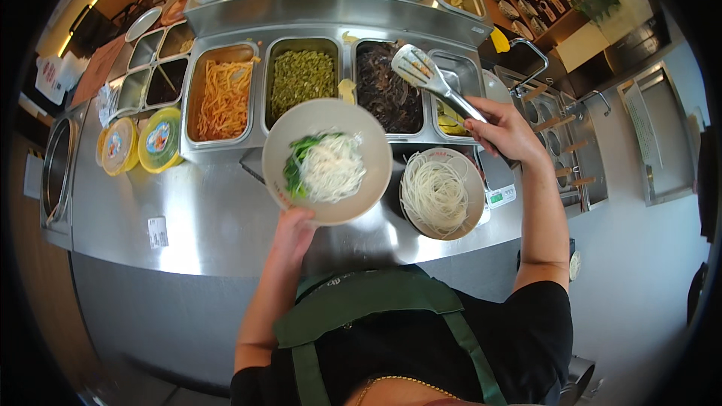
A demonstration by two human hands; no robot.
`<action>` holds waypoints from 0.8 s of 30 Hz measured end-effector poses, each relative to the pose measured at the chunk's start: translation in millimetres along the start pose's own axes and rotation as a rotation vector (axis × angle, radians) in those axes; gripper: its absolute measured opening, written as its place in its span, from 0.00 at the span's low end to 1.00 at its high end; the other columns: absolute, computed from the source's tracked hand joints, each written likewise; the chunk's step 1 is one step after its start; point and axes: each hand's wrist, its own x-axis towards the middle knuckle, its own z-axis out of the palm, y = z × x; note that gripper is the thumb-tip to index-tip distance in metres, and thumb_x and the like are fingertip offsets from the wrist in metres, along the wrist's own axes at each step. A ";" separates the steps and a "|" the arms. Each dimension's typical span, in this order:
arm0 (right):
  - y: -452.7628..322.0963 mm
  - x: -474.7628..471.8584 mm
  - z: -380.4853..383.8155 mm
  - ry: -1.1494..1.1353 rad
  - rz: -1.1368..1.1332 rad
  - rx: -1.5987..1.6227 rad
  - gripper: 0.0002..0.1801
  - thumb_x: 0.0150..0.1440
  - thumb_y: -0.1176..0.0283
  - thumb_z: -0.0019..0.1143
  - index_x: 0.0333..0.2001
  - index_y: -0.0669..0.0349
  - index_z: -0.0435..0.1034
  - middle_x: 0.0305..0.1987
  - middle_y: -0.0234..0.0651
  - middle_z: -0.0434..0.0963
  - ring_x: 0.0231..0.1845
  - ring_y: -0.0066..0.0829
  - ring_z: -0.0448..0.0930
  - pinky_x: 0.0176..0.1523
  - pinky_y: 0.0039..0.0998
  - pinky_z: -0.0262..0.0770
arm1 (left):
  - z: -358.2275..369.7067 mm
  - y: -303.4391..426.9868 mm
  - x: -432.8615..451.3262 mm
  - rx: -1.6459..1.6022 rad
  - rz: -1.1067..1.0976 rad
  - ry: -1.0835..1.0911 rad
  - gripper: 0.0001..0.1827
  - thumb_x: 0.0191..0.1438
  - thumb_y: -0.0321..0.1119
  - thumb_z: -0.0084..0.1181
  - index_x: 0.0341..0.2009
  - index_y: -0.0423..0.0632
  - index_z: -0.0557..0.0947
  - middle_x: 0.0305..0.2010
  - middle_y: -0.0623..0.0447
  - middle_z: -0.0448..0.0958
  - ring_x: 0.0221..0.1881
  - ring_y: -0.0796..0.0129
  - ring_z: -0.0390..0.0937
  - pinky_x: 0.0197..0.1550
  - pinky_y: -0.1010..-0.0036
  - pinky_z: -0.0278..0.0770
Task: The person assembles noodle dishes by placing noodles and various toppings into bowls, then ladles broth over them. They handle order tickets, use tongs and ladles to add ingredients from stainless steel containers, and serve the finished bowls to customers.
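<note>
My left hand point(297, 231) grips the near rim of a beige bowl point(372, 180) that holds white noodles point(333, 169) and leafy greens point(294, 172). With my right hand point(502, 129) I hold metal serving tongs point(420, 70) by the handle, their slotted head over the edge of a pan of dark shredded food point(389, 87). Below the tongs, a second bowl point(478, 180) of white rice noodles point(437, 192) stands near the counter's front edge. Left of the dark food are a pan of chopped green vegetables point(303, 79) and one of orange shredded food point(225, 98).
A raised shelf point(333, 11) bears several steel pans. Yellow-rimmed plastic tubs point(161, 138) and condiment containers point(132, 90) stand left on the steel counter point(214, 225). A digital scale point(502, 197) lies right, near a noodle cooker with wooden-handled strainers point(575, 146). A round steel pot point(59, 163) sits far left.
</note>
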 end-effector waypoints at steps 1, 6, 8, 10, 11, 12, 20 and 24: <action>-5.3 -5.2 5.8 -0.049 0.041 -0.032 0.20 0.53 0.72 0.52 0.50 0.61 0.65 0.17 0.25 0.66 0.13 0.11 0.63 0.16 0.16 0.59 | 6.6 0.2 4.0 -0.021 -0.005 -0.013 0.30 0.37 0.23 0.49 0.51 0.36 0.63 0.50 0.45 0.68 0.50 0.56 0.68 0.52 0.62 0.66; -9.7 -10.8 52.7 -0.155 -0.392 -0.658 0.24 0.45 0.68 0.59 0.47 0.64 0.65 0.33 0.49 0.75 0.31 0.44 0.76 0.37 0.34 0.72 | 30.7 3.5 13.0 -0.047 -0.021 -0.095 0.31 0.38 0.24 0.49 0.52 0.36 0.62 0.49 0.45 0.69 0.49 0.57 0.69 0.49 0.64 0.68; -8.1 -11.4 57.5 -0.127 -0.410 -0.666 0.24 0.45 0.67 0.58 0.46 0.63 0.66 0.34 0.48 0.75 0.30 0.47 0.75 0.36 0.37 0.71 | 27.9 3.5 11.4 -0.045 -0.030 -0.095 0.31 0.38 0.24 0.49 0.52 0.36 0.62 0.49 0.45 0.69 0.48 0.58 0.70 0.48 0.64 0.70; -12.5 -9.3 49.2 -0.081 -0.421 -0.608 0.23 0.45 0.66 0.58 0.45 0.63 0.67 0.34 0.49 0.75 0.30 0.47 0.75 0.36 0.37 0.71 | 19.4 2.7 12.7 -0.051 -0.048 -0.101 0.31 0.38 0.23 0.48 0.52 0.38 0.62 0.48 0.46 0.70 0.46 0.59 0.71 0.44 0.64 0.72; -7.9 -6.2 45.2 -0.055 -0.392 -0.575 0.22 0.45 0.66 0.58 0.45 0.63 0.67 0.33 0.49 0.75 0.30 0.47 0.75 0.35 0.37 0.71 | 13.2 1.8 12.1 -0.053 -0.055 -0.103 0.31 0.38 0.22 0.48 0.52 0.39 0.62 0.47 0.46 0.70 0.45 0.60 0.71 0.43 0.64 0.72; -0.9 -4.6 37.8 -0.015 -0.356 -0.543 0.21 0.46 0.66 0.58 0.44 0.63 0.67 0.33 0.49 0.75 0.30 0.48 0.75 0.35 0.37 0.71 | 9.2 0.7 12.8 -0.067 -0.070 -0.092 0.31 0.38 0.22 0.48 0.52 0.39 0.62 0.47 0.46 0.70 0.45 0.60 0.71 0.42 0.64 0.73; 59.9 54.8 21.7 0.032 0.102 -0.783 0.17 0.46 0.64 0.55 0.37 0.64 0.71 0.31 0.50 0.75 0.35 0.48 0.75 0.41 0.39 0.69 | -11.2 -0.7 7.4 -0.089 -0.075 -0.012 0.32 0.36 0.22 0.48 0.52 0.38 0.61 0.47 0.45 0.69 0.46 0.57 0.70 0.45 0.61 0.71; 96.9 79.4 33.9 -0.012 -0.009 -0.853 0.18 0.46 0.65 0.55 0.40 0.64 0.71 0.34 0.50 0.75 0.38 0.47 0.74 0.44 0.37 0.69 | -7.3 2.8 5.2 -0.040 -0.040 -0.015 0.32 0.37 0.25 0.48 0.53 0.37 0.62 0.49 0.44 0.69 0.49 0.55 0.69 0.50 0.60 0.67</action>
